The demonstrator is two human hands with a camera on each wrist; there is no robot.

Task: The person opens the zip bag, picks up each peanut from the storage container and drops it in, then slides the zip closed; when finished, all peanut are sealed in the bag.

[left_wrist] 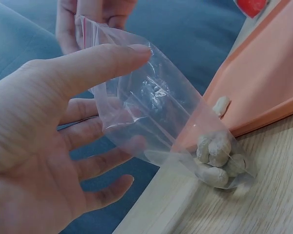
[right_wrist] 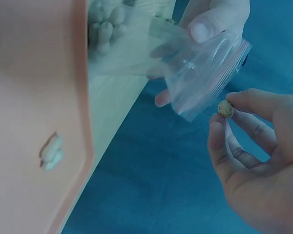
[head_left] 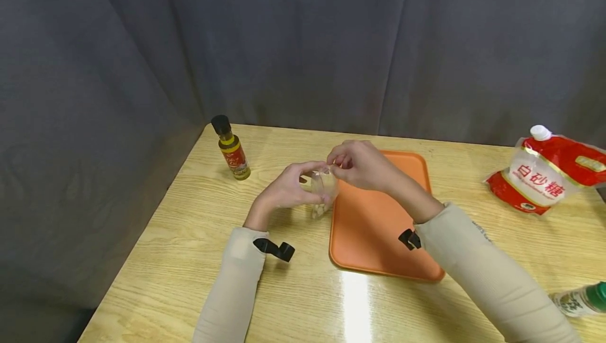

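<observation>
My left hand holds a clear zip bag between the thumb in front and the fingers behind. Several unshelled peanuts lie in its bottom end, low over the table beside the tray. Between thumb and fingertips, my right hand pinches a single peanut, seen end-on just outside the bag's zip edge. On the orange tray lies some loose peanut, close to its rim in the right wrist view. My right forearm reaches across the tray.
An olive oil bottle stands at the back left of the wooden table. To the right of the tray are a red and white sugar bag and, nearer me, a green-capped shaker. Dark curtain hangs behind.
</observation>
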